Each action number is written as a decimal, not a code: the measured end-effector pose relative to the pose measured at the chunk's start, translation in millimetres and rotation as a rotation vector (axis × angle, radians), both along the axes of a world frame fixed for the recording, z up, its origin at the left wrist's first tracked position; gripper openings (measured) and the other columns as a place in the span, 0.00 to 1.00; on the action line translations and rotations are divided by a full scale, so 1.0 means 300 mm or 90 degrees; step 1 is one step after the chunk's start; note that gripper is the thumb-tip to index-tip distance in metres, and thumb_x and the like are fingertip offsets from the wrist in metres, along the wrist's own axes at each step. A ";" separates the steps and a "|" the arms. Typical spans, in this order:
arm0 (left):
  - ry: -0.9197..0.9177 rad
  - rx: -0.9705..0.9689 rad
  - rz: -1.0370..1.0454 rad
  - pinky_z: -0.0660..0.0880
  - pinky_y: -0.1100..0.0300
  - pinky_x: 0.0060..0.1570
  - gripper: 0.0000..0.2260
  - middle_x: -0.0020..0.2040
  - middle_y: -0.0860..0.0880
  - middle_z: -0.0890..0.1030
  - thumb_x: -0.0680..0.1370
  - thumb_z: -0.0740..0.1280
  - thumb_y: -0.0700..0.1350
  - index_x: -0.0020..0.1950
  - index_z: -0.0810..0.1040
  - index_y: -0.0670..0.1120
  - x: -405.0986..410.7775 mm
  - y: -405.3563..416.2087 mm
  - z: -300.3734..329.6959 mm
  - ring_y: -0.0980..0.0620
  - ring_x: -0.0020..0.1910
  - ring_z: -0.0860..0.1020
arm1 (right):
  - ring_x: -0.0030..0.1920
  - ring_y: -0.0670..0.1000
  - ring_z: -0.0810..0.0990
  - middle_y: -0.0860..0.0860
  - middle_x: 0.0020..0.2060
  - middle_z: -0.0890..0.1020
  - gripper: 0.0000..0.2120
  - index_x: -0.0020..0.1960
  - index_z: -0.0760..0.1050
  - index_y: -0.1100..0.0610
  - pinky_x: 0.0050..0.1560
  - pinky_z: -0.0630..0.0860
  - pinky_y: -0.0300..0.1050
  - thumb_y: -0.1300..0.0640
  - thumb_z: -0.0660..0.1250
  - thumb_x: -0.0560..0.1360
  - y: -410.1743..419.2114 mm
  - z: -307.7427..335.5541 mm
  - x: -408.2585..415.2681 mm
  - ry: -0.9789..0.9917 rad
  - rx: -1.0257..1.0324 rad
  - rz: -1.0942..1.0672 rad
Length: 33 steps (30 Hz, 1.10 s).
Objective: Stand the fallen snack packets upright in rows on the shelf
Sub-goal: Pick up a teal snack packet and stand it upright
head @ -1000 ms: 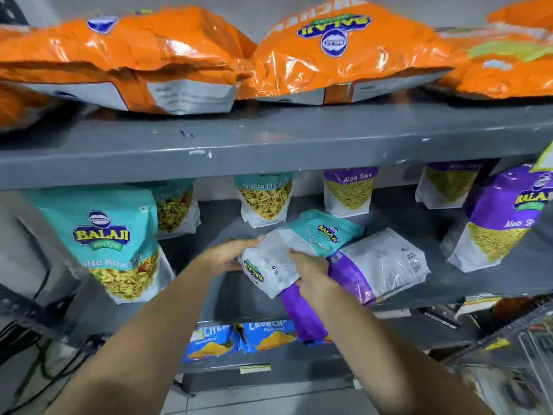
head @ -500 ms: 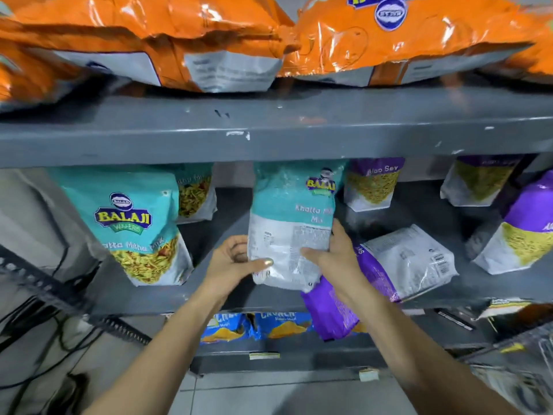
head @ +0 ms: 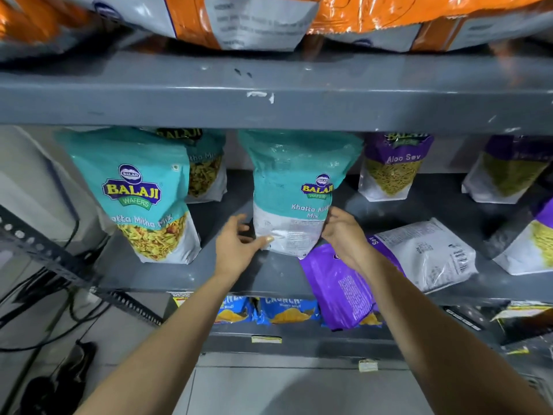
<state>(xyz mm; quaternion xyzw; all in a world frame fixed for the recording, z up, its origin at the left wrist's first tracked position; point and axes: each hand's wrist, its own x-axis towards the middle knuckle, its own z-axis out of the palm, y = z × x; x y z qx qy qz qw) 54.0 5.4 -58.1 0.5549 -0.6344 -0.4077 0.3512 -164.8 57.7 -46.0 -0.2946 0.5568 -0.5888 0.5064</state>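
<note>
A teal Khatta Mitha Mix packet (head: 294, 187) stands upright in the middle of the grey shelf (head: 269, 277), its back facing me. My left hand (head: 239, 247) touches its lower left corner with the thumb, and my right hand (head: 344, 235) grips its lower right edge. A purple Aloo Sev packet (head: 419, 253) lies flat on the shelf just right of my right hand, its purple end overhanging the front edge. Another teal packet (head: 143, 199) stands upright at the left, with one more behind it (head: 206, 172).
Purple Aloo Sev packets stand at the back right (head: 395, 166), (head: 511, 172) and at the far right edge (head: 532, 241). Orange packets (head: 239, 19) lie on the shelf above. Blue packets (head: 284, 310) sit on the shelf below. Cables (head: 45, 324) hang at the left.
Both hands lifted the teal packet off the purple one, turned it upright and set it further back on the shelf. The view moved closer.
</note>
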 end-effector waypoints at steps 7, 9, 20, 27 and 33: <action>0.021 0.073 -0.091 0.72 0.76 0.50 0.31 0.58 0.48 0.80 0.61 0.83 0.46 0.60 0.76 0.42 -0.019 0.033 -0.010 0.51 0.62 0.78 | 0.53 0.50 0.82 0.51 0.51 0.83 0.26 0.56 0.74 0.53 0.52 0.80 0.45 0.80 0.65 0.69 -0.035 -0.022 0.001 0.063 -0.015 0.046; -0.060 0.041 -0.171 0.70 0.67 0.56 0.41 0.62 0.52 0.76 0.57 0.84 0.54 0.66 0.73 0.47 -0.030 0.044 0.004 0.54 0.62 0.74 | 0.57 0.46 0.81 0.51 0.56 0.81 0.29 0.63 0.71 0.56 0.56 0.78 0.39 0.79 0.68 0.68 -0.036 -0.033 0.010 0.056 -0.032 0.098; 0.037 0.164 -0.105 0.78 0.49 0.56 0.29 0.55 0.51 0.83 0.62 0.60 0.38 0.64 0.71 0.49 -0.075 -0.026 0.056 0.48 0.55 0.80 | 0.54 0.54 0.80 0.57 0.56 0.82 0.38 0.67 0.69 0.57 0.53 0.78 0.42 0.70 0.80 0.61 -0.058 0.023 -0.024 0.234 0.073 0.183; -0.010 0.190 -0.094 0.75 0.53 0.39 0.21 0.48 0.39 0.86 0.61 0.60 0.41 0.50 0.83 0.42 -0.045 -0.134 0.070 0.40 0.47 0.83 | 0.59 0.44 0.80 0.46 0.57 0.82 0.40 0.68 0.67 0.55 0.49 0.79 0.34 0.73 0.78 0.61 -0.074 0.070 -0.031 0.193 0.058 0.222; 0.225 0.131 -0.172 0.81 0.60 0.47 0.22 0.53 0.48 0.86 0.67 0.78 0.34 0.59 0.79 0.45 -0.034 -0.056 0.279 0.53 0.51 0.85 | 0.54 0.51 0.85 0.54 0.53 0.86 0.34 0.61 0.78 0.61 0.58 0.80 0.52 0.60 0.83 0.57 -0.055 0.163 -0.008 0.188 0.033 0.126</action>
